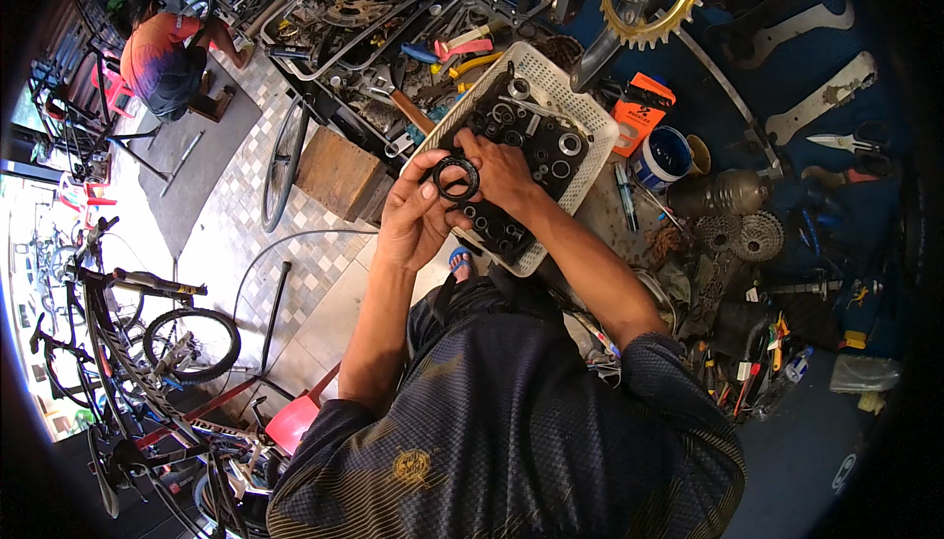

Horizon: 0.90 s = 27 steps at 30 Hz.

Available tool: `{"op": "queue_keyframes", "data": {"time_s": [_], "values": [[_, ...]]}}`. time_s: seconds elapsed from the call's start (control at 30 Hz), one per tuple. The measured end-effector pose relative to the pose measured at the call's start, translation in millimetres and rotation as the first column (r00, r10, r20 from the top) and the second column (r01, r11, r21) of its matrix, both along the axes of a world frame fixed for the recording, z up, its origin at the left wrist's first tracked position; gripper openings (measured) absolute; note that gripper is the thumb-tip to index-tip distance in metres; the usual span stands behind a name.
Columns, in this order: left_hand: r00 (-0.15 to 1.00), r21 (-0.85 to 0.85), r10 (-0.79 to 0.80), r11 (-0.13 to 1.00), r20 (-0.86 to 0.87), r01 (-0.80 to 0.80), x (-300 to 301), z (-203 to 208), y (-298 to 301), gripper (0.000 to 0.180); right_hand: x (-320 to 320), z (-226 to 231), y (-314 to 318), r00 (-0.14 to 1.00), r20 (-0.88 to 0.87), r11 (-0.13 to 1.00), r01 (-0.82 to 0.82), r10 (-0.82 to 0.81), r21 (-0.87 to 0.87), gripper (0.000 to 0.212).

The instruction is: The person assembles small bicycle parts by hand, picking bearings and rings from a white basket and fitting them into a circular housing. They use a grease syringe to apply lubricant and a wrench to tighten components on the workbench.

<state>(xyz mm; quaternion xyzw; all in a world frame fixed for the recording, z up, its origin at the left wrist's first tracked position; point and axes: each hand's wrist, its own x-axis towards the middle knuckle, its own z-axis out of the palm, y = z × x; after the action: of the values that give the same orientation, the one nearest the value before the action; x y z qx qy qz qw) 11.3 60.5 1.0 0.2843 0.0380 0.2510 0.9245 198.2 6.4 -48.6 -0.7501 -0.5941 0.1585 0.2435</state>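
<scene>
My left hand [408,212] is closed around a black ring-shaped part [474,183], held up between thumb and fingers with its hole facing me. Close beside it, my right hand [500,170] hovers over a cream plastic basket [592,124], its fingers bent and pressed together behind the ring. Their tips are partly hidden, so what they grip does not show. Inside the basket, a black divided tray holds several small round parts, among them a silver ring [568,144] and dark sleeves and caps.
A gold chainring [629,29] with a crank hangs over the bench at the top. Right of the basket are an orange box [644,111], a white tub [665,155] and sprocket cassettes [755,236]. Bicycles [147,342] stand left; another person [167,67] crouches at far left.
</scene>
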Motion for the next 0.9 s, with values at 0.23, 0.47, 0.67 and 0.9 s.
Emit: {"op": "queue_keyframes", "data": {"time_s": [0.23,0.47,0.67,0.9], "values": [[0.998,0.008,0.030,1.000,-0.060,-0.030,4,1,-8,0.049,7,7,-19,0.960,-0.233,0.988,0.145,-0.153,-0.048,0.040],[0.982,0.114,0.052,0.993,-0.182,-0.031,16,11,-14,0.047,14,72,-52,0.781,-0.623,0.890,0.314,-0.044,0.331,0.034],[0.982,0.139,0.048,0.990,-0.184,-0.023,28,17,-19,0.044,0,114,-67,0.948,-0.314,0.908,0.169,-0.044,0.383,0.045],[0.975,0.225,0.082,0.974,-0.207,-0.034,30,20,-21,0.043,1,114,-69,0.973,-0.215,0.923,0.155,-0.081,0.351,0.046]]}}
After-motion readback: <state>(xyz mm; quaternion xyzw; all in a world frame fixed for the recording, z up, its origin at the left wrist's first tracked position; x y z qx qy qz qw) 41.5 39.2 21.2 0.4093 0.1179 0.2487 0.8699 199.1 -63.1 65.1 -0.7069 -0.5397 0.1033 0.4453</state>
